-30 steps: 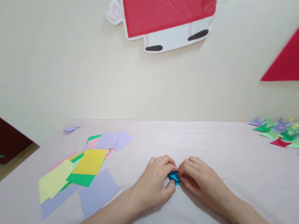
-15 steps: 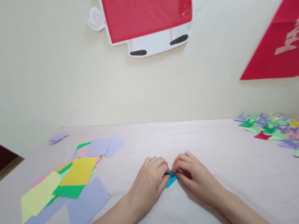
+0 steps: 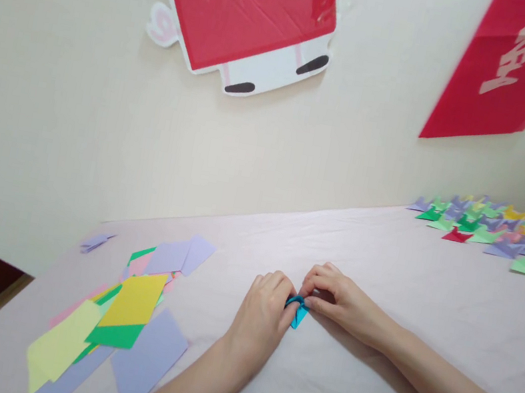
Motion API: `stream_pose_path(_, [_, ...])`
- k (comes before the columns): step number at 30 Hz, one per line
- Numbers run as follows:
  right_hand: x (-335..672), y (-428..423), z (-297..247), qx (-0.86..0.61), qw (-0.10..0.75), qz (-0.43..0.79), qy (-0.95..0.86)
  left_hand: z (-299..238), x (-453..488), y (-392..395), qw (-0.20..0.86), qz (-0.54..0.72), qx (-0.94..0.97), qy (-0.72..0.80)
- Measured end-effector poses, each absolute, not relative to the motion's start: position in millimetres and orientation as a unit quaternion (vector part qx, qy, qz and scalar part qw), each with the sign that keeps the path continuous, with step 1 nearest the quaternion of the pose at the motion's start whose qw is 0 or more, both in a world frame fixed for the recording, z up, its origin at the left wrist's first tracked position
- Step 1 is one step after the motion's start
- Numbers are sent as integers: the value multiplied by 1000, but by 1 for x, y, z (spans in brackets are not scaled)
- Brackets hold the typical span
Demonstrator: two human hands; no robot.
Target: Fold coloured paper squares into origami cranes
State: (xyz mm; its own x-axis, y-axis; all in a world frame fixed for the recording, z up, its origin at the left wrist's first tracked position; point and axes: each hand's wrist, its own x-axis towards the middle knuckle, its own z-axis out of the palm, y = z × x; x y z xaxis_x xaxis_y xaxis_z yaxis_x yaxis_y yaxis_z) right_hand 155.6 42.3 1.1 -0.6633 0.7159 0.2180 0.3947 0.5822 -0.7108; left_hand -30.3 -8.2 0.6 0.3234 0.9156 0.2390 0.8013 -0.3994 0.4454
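Note:
A small folded piece of blue paper [image 3: 299, 316] sits between my hands, low over the pale cloth, with a pointed flap toward me. My left hand [image 3: 264, 311] pinches its left side, the thumb pressed on the front. From the right, the thumb and fingertips of my right hand [image 3: 330, 295] close on its upper right edge. The top edge of the paper bows into a curve between the two grips. My fingers cover much of it, so its full shape is hidden.
Loose coloured sheets, a yellow one [image 3: 134, 299] on top, lie spread at left. Small purple folded paper [image 3: 96, 242] rests beyond them. Rows of folded paper pieces, one of them red [image 3: 457, 236], stand at the far right. The wall [image 3: 269, 157] rises behind the cloth-covered surface [image 3: 386, 245].
The blue paper's top edge has gone from nearly straight to curved between my fingers. Both hands keep their hold. The whole view has shifted slightly.

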Motion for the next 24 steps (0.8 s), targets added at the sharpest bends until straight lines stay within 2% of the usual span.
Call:
stream_pose_path(11, [150, 44, 3, -354, 237, 324, -845, -3, -31, -4, 117, 243, 803, 532])
stream_pose_path(19, [136, 50, 4, -416, 196, 279, -843, -2, -36, 1, 229, 322, 748, 534])
stream_pose_path(24, [131, 47, 3, -434, 208, 252, -840, -1, -39, 1, 290, 357, 709, 535])
